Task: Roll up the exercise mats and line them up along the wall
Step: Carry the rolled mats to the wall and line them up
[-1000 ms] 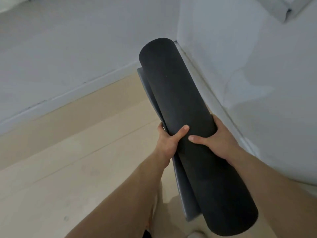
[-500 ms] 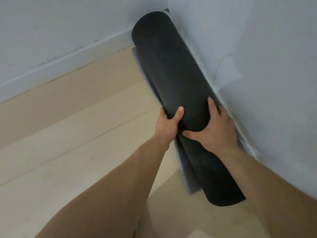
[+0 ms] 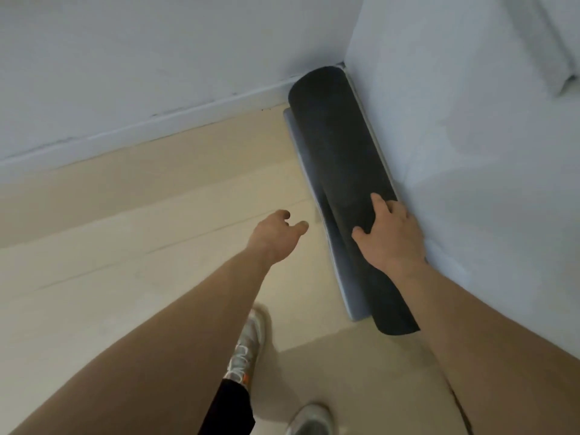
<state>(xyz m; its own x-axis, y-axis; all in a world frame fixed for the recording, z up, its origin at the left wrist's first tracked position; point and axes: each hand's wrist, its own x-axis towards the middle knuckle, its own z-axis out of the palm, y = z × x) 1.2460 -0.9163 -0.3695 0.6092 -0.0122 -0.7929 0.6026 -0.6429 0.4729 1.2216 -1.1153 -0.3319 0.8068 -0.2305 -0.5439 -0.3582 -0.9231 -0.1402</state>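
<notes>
The rolled black foam exercise mat (image 3: 342, 171) lies on the pale wooden floor (image 3: 157, 246), tight against the white wall (image 3: 470, 152), its far end in the corner. The right grip (image 3: 389, 237) rests spread on it. The left grip (image 3: 276, 237) hangs loose, holding nothing. A grey loose flap (image 3: 309, 180) pokes out, so once unpressed the roll may spring open.

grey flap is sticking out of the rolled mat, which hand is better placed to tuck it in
Left, probably. The left hand hangs free beside the grey flap, while the right hand rests on the rolled black mat, which lies along the wall.
</notes>
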